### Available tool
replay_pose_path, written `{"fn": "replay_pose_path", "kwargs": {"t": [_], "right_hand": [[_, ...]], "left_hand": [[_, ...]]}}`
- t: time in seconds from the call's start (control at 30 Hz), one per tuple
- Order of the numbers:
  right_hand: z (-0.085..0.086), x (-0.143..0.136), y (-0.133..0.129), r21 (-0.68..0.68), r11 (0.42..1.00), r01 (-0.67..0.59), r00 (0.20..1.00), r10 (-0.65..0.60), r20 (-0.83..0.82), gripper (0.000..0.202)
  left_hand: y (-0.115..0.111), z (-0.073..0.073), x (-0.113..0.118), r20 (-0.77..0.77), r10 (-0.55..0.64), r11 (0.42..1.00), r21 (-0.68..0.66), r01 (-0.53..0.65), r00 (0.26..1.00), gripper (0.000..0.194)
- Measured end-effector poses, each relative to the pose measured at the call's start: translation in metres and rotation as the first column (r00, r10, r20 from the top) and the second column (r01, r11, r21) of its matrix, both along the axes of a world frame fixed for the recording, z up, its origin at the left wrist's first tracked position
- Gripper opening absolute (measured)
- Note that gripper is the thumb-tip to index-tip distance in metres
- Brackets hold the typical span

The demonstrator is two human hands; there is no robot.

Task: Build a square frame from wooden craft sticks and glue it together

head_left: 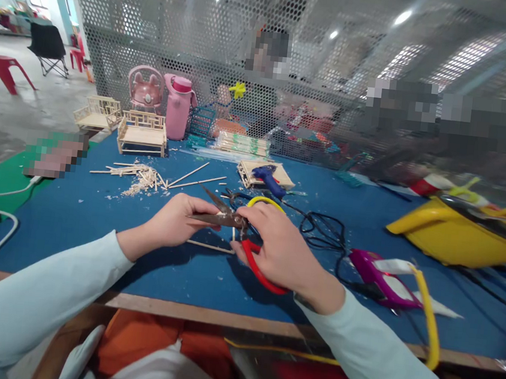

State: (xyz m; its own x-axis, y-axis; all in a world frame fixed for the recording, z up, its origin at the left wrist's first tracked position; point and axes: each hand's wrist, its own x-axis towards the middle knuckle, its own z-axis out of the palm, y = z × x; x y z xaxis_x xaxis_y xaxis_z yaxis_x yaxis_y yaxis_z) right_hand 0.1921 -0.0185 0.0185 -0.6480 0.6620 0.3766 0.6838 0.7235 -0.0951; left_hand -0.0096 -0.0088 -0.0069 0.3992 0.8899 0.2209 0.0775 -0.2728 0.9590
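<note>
My right hand [274, 243] grips a pair of scissors [227, 217] with one red and one yellow handle, its blades parted and pointing left. My left hand [175, 220] is closed at the blades, its fingers partly behind them; what it pinches is too small to name. Below the hands a thin wooden stick [208, 246] lies near the blue table top, with a short upright piece by my right fingers. Beyond, a pile of cut sticks [143, 177] lies to the left, and a blue glue gun [270, 179] rests on a small wooden frame [245, 173].
Two small wooden bench models [141, 135] [98, 114] stand at the back left beside a pink bottle [179, 109]. A yellow container [447, 231], a purple tool [383, 281] and black cable [325, 227] lie to the right. A perforated metal screen [198, 27] rises behind.
</note>
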Motion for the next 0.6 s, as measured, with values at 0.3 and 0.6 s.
{"fn": "replay_pose_path", "kwargs": {"t": [0.3,0.6], "right_hand": [[0.0027,0.0011,-0.0036,0.023,0.999,0.029,0.998,-0.030,0.063,0.058],[-0.0048,-0.0012,0.0001,0.130,0.991,0.010,0.999,-0.015,0.038,0.067]], "left_hand": [[0.0016,-0.0074,0.0014,-0.001,-0.031,0.999,0.032,0.031,1.000,0.020],[-0.0012,-0.0077,-0.0005,-0.094,0.073,0.971,0.235,-0.049,0.993,0.019]]}}
